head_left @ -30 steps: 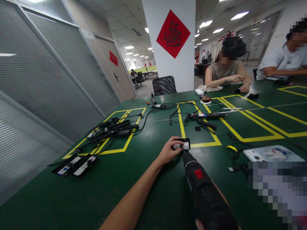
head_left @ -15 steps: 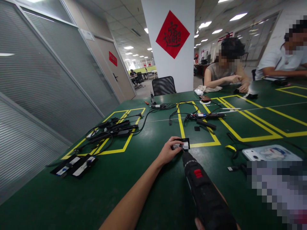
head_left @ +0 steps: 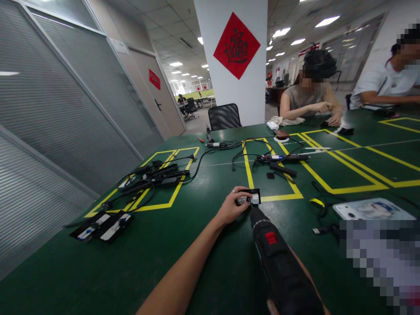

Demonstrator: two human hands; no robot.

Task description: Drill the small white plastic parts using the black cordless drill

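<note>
The green table (head_left: 183, 245) with its yellow tape lines fills the lower half of the frame, and you're working just below its centre. Out of the bottom edge, right of centre, comes your black electric screwdriver (head_left: 278, 262) with the red switch, its tip angled up and touching the small black part (head_left: 253, 197). Your right hand (head_left: 272, 307) is wrapped on the tool's body, mostly hidden at the bottom edge. Your left hand (head_left: 231, 206) reaches in from the lower centre, fingers pinched around that part, pinning it to the table just beside a yellow line. Centre left, a heap of black cables and adapters (head_left: 154, 175) sits inside a yellow box, with two flat black pieces (head_left: 103, 225) lower left of it. At the right edge lies a phone (head_left: 370, 210) in a pale case. Upper right, two other people sit at the far end of the table, their hands busy there, well apart from yours.
</note>
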